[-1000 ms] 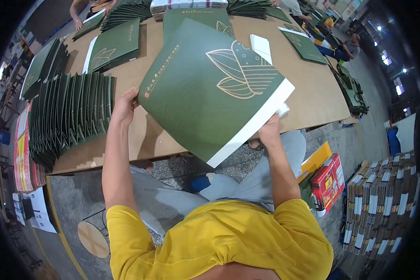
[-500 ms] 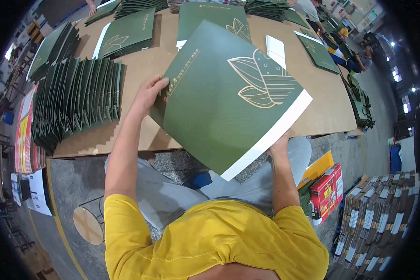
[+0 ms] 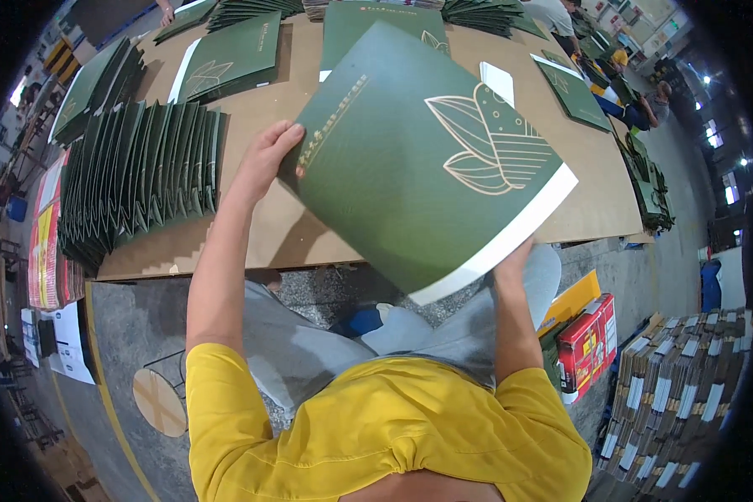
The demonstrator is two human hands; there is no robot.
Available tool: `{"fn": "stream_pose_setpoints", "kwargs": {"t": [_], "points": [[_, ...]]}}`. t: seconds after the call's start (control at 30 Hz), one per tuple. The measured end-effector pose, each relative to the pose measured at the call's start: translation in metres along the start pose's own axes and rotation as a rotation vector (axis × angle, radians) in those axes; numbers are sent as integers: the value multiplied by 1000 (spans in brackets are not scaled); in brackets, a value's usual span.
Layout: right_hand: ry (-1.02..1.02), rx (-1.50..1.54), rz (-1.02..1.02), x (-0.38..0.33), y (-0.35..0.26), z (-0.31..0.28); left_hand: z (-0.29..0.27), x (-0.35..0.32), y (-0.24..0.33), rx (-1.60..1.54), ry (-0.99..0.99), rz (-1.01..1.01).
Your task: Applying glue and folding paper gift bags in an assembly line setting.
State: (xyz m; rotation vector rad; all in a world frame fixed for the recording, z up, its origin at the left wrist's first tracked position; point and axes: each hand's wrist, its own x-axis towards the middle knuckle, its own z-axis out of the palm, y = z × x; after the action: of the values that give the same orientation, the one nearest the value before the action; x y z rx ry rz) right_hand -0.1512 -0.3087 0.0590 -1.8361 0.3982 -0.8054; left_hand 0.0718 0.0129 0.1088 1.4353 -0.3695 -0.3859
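A flat green paper bag [image 3: 393, 151] with gold leaf outlines and a white strip along one edge is held up, tilted, over the table's front edge. My left hand [image 3: 269, 159] grips its left side, the thumb lying on the printed face and the fingers behind. Beneath the white strip at the lower right is my right hand [image 3: 512, 258]; the bag covers its fingers, so their grip cannot be made out. Behind the raised bag, another green bag [image 3: 343, 33] lies on the table, partly hidden, and a small white card stack [image 3: 497, 82] shows past its right edge.
On the brown table [image 3: 594, 192], a row of folded green bags [image 3: 142, 167] stands at left, with bag piles [image 3: 234, 54] farther back. A flat green bag [image 3: 573, 92] lies at right. A red box [image 3: 588, 347] and bundled cardboard [image 3: 678, 393] are at lower right; a stool [image 3: 160, 403] is at lower left.
The bag has shifted slightly right and away from me, its lower corner rising and its white edge now more bowed. My right hand has moved a little right with it.
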Motion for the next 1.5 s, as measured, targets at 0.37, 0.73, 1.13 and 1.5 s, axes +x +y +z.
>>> {"fn": "stream_pose_setpoints", "kwargs": {"t": [0.37, 0.73, 1.13, 1.5], "points": [[-193, -404, -6, 8, 93, 8, -17, 48, -78, 371, 300, -35], [-704, 141, 505, 25, 12, -44, -24, 20, -103, 1016, 313, 61], [-905, -712, -241, 113, -106, 103, -23, 23, -102, 1158, 239, 83], [-818, -865, -204, 72, -19, 98, 61, -51, -108, 1737, 301, 24]]}}
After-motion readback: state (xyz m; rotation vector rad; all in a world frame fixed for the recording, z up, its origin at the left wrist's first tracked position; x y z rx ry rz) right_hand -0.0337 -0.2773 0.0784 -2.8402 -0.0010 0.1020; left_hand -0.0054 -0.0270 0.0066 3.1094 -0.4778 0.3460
